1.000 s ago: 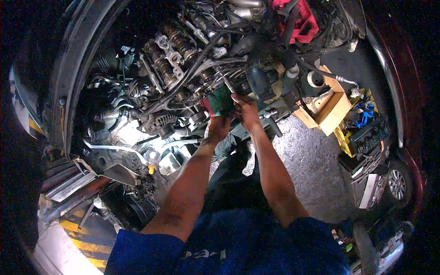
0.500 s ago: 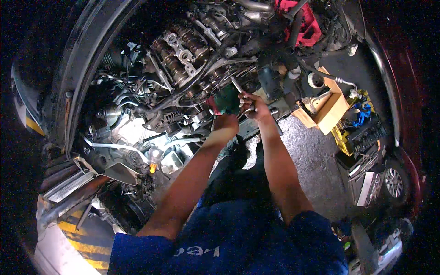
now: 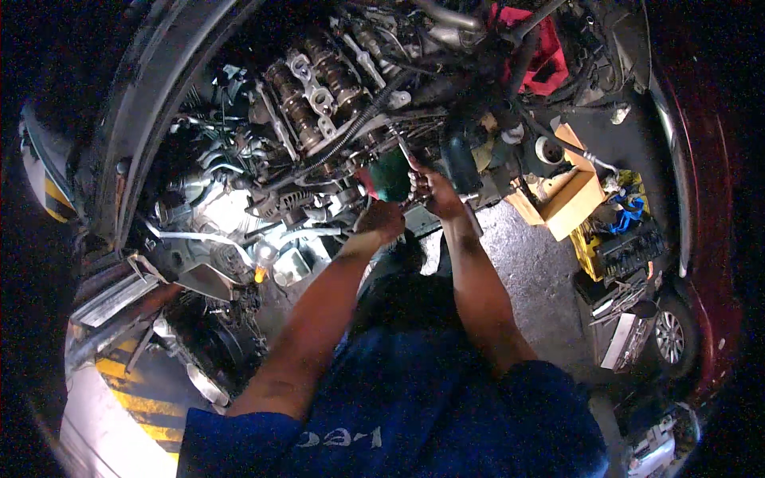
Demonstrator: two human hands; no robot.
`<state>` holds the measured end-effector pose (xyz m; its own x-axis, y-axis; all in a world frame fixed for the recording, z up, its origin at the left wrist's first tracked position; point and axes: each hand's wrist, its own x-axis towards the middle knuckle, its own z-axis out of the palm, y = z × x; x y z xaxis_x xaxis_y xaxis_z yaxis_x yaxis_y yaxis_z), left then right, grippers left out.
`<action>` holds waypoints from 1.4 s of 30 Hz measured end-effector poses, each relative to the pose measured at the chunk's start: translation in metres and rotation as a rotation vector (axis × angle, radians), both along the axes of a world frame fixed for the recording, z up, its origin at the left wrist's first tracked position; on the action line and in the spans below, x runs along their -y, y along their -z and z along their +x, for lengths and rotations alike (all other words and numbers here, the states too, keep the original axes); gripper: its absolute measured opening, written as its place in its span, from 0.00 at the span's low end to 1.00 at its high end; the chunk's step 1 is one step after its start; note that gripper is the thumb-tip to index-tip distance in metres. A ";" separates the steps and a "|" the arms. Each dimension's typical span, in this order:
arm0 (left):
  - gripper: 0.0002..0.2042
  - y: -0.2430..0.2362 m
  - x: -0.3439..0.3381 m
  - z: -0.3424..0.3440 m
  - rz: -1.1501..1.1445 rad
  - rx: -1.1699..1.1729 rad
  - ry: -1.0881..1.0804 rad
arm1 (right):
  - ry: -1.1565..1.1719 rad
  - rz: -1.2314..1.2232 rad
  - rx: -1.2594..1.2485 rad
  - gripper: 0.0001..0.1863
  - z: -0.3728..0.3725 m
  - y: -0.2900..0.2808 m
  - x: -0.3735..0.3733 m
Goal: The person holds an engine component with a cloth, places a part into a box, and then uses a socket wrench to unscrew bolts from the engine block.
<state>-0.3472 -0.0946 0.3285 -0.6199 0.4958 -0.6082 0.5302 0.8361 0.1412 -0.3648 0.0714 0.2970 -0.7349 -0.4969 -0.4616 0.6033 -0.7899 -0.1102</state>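
At the near side of an opened car engine (image 3: 319,99), my two hands are close together. My left hand (image 3: 381,221) is closed on a green-and-red cloth-like thing (image 3: 390,177), which bunches up in front of its fingers. To its right, my right hand (image 3: 434,190) wraps round a slim shiny metal rod-shaped tool (image 3: 401,143), which points up toward the engine's edge. My fingers and the poor light hide the tool's lower part. Where its upper end meets the engine I cannot make out. Rows of brown-stained shafts lie exposed on the engine's top.
An open cardboard box (image 3: 570,199) stands to the right, near a yellow tray (image 3: 586,247) and blue straps (image 3: 629,215). Loose hand tools (image 3: 617,299) lie below them. A red plastic piece (image 3: 546,60) sits at the far right. A ribbed hose (image 3: 351,139) crosses the engine's front.
The view has shifted slightly. Both hands stay at nearly the same spot by the engine, keeping hold of the cloth-like thing and the rod-shaped tool; the tool's tilt has altered a little.
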 end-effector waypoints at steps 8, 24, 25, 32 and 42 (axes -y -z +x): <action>0.10 -0.004 -0.007 -0.005 -0.147 0.011 0.404 | 0.090 0.422 -0.025 0.15 -0.002 0.008 -0.002; 0.16 0.004 -0.001 -0.003 -0.031 0.168 0.016 | 0.119 0.524 -0.112 0.18 0.008 0.055 0.007; 0.16 0.004 0.001 -0.004 -0.028 0.151 0.023 | 0.123 0.518 -0.105 0.18 0.008 0.053 0.008; 0.15 0.000 -0.010 -0.004 -0.127 0.223 -0.073 | 0.119 0.467 -0.065 0.17 0.013 0.051 0.001; 0.14 0.087 -0.008 0.030 0.425 0.066 -0.486 | -0.170 1.172 -0.214 0.24 -0.007 0.038 -0.001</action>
